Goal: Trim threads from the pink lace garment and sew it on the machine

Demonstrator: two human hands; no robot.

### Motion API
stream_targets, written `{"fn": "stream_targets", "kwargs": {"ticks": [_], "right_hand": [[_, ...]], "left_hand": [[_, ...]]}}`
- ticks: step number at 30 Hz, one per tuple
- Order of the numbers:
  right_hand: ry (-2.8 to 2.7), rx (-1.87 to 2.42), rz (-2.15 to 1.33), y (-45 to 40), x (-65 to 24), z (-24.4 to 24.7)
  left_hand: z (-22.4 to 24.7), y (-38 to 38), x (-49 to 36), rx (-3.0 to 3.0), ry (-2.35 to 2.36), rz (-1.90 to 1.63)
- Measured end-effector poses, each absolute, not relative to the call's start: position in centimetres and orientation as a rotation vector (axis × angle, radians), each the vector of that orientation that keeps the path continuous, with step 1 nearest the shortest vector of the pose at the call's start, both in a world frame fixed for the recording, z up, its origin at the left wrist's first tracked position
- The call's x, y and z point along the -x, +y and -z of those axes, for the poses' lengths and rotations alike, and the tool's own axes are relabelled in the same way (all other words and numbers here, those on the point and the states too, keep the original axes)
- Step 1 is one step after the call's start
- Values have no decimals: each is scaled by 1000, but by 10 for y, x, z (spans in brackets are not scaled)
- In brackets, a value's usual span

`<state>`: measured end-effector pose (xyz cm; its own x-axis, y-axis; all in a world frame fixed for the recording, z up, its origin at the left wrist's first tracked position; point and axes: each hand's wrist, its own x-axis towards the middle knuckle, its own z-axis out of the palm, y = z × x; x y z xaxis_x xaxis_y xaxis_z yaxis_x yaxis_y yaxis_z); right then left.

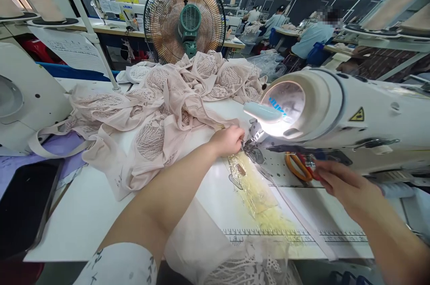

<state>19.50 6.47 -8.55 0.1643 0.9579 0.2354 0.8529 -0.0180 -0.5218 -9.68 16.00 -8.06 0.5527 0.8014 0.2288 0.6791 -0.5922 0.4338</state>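
My left hand (228, 140) is closed at the needle area of a white sewing machine (336, 106), with its fingers curled on the edge of a pale pink lace bra (198, 119). The presser foot (250, 144) is just beside those fingertips. My right hand (346, 184) is on the right of the machine bed, its fingers pinched at a small red-handled tool (315, 173), whose kind I cannot make out. Orange-handled scissors (297, 168) lie against that tool. A narrow pale strap (298, 215) runs from the presser foot towards the front edge.
More lace bras (204, 68) are heaped behind and left. A phone (28, 204) lies at the left edge. Yellowed clear tape (257, 193) and a printed ruler (268, 233) are on the table (215, 204). A large fan (184, 16) stands behind; several people work beyond.
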Motion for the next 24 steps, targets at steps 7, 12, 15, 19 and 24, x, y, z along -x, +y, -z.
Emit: {"fn": "stream_targets", "kwargs": {"ticks": [7, 12, 15, 19, 24], "right_hand": [[-1499, 1459, -1234, -33, -118, 82], [-1721, 1609, -623, 7, -64, 76], [-1852, 1535, -478, 29, -62, 78], [-1869, 1522, -464, 35, -66, 85], [-1742, 1554, -605, 35, -67, 90]], "left_hand": [[76, 155, 95, -2556, 1099, -145], [73, 149, 94, -2561, 1168, 120], [71, 148, 93, -2555, 1180, 201], [69, 149, 92, -2550, 1180, 219], [68, 148, 92, -2547, 1186, 218]]}}
